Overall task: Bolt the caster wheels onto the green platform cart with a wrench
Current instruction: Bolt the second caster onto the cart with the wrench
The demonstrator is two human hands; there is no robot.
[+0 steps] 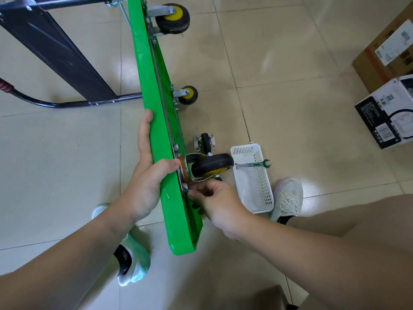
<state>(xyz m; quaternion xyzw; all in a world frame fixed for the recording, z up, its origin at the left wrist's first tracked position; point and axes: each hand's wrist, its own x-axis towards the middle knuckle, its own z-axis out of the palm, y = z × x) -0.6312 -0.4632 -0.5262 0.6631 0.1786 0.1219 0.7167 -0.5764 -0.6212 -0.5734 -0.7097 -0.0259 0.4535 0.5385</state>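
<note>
The left hand (147,175) grips the edge-standing green cart (156,108); the right hand (214,198) pinches a fastener (186,188) at the caster (212,167) plate, nearer the wrench (252,164) lying at its two o'clock, axis three-to-nine, across the basket (266,198).

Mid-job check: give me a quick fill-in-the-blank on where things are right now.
The wrench lies across the white ____.
The left hand grips the green ____ by its edge.
The right hand pinches a bolt at the base of the near ____.
Missing: basket; cart; caster.
</note>
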